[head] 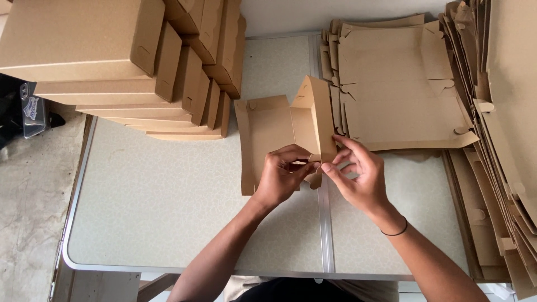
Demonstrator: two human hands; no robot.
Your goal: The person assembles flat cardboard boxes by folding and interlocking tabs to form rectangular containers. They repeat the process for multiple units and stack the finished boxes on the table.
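The left hand is curled nearly closed, its fingertips pinching a small flap at the near right corner of a half-folded brown cardboard box blank. The right hand is half open: its thumb and forefinger press the same corner from the other side, where the raised side wall meets the flap, while the other fingers spread loosely above. A thin black band circles the right wrist.

The box blank lies near the middle of the pale speckled table, just left of the metal seam that runs from the near edge to the far edge. Its base rests flat on the tabletop, its left wall is folded up low, and its right wall stands tilted upright with a pointed corner at the far end.

Just beside it on the right, towards the far right corner of the table, lies a stack of flat unfolded brown cardboard blanks with notched tabs. Further right, along the right edge, a second, fanned pile of flat brown blanks leans on its side.

At the far left corner stands a stepped stack of finished closed brown cardboard boxes, well apart from the hands. Beyond the left edge, a clear plastic container sits on the grey concrete floor.
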